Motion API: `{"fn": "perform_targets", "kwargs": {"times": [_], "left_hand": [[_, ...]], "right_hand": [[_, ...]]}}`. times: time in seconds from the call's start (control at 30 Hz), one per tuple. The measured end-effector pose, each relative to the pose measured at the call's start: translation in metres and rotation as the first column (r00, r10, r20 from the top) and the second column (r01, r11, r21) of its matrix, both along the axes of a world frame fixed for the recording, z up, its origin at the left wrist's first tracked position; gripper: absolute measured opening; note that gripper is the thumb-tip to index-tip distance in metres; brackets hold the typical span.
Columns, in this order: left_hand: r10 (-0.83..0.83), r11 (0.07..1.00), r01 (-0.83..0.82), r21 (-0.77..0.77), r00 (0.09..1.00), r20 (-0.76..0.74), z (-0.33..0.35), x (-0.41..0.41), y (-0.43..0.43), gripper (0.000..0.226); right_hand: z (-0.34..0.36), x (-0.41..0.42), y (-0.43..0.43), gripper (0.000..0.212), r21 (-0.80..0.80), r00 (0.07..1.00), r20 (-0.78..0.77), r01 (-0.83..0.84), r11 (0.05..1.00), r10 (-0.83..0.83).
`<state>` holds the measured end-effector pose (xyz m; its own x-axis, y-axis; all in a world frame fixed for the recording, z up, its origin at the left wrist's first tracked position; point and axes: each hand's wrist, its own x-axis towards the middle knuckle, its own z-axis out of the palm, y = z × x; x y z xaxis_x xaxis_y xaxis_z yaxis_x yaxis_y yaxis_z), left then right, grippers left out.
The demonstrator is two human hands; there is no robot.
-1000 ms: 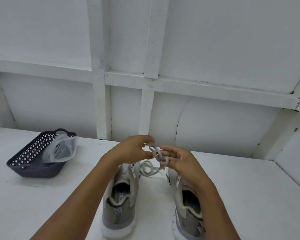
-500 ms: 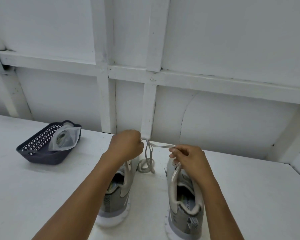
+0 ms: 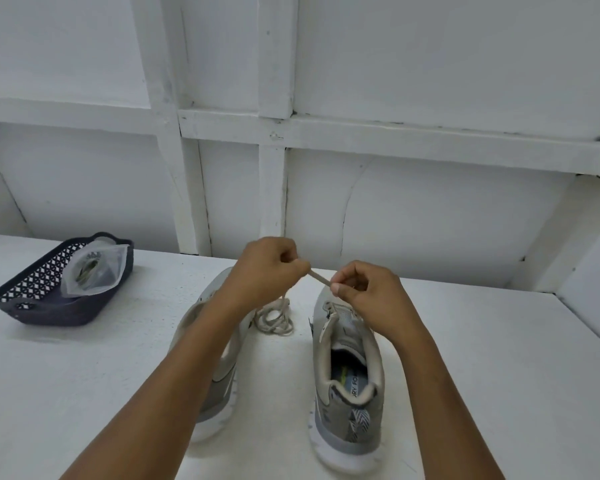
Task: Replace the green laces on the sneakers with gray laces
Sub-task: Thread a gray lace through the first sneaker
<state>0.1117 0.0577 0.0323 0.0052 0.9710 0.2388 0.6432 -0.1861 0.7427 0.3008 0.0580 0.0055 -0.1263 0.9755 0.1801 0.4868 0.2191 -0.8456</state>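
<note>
Fingertips [image 3: 336, 289] of the right hand [image 3: 368, 299] pinch the gray lace [image 3: 321, 279], and the left hand [image 3: 267, 268] is curled round it just beside, leaving a short taut run between them. I judge that's to straighten the end for threading. On my feed the slack lies coiled on the tabletop [image 3: 499, 358] between the left sneaker [image 3: 219, 386] and the right sneaker [image 3: 347, 393] — whose bare eyelets sit under the right hand. Toward the far left edge, a dark basket [image 3: 32, 306] holds a clear bag [image 3: 94, 275] — contents unclear.

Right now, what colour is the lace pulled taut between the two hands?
Pale gray with a beige tint, the lace shows best in the head view.
</note>
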Motion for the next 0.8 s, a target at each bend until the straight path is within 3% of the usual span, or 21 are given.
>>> {"fn": "perform_targets", "kwargs": {"times": [0.07,0.13,0.3,0.43,0.5,0.6,0.67,0.73,0.8], "left_hand": [[-0.058,0.998,0.065,-0.018,0.962,0.265,0.003,0.004,-0.001,0.015],[-0.111,0.988,0.147,-0.036,0.866,0.487,0.002,0.009,-0.001,0.014],[-0.093,0.986,0.153,-0.058,0.816,0.571,-0.003,0.017,0.003,0.007],[-0.142,0.956,0.245,-0.162,0.869,0.473,-0.008,0.022,0.003,0.014],[-0.239,0.926,0.312,-0.212,0.921,0.308,-0.010,0.024,0.003,0.017],[-0.346,0.918,0.357,-0.175,0.934,0.088,-0.013,0.024,0.006,0.013],[-0.284,0.950,0.286,-0.129,0.958,0.030,-0.018,0.023,0.011,0.013],[-0.143,0.984,0.146,-0.099,0.989,0.039,-0.023,0.023,0.018,0.014],[-0.044,0.991,0.053,-0.126,0.997,0.069,-0.028,0.022,0.021,0.011]], "right_hand": [[0.000,0.003,-0.001,0.008,0.002,1.000,-0.013,-0.024,1.000,0.024],[0.000,0.005,-0.001,0.009,0.015,1.000,-0.003,-0.031,0.999,0.031],[-0.006,0.013,-0.001,0.011,0.002,0.997,0.037,-0.071,0.997,0.071],[-0.008,0.016,0.002,0.009,0.016,0.994,-0.077,-0.074,0.997,0.075],[-0.008,0.019,0.004,0.013,0.008,0.986,-0.151,-0.065,0.998,0.066],[-0.008,0.020,0.008,0.018,-0.010,0.986,-0.152,-0.067,0.998,0.065],[-0.010,0.022,0.011,0.016,-0.028,0.986,-0.165,-0.035,0.999,0.030],[-0.015,0.025,0.013,0.018,-0.073,0.995,-0.085,0.042,0.996,-0.048],[-0.023,0.031,0.016,0.026,-0.151,0.985,0.139,0.121,0.981,-0.100]]}}
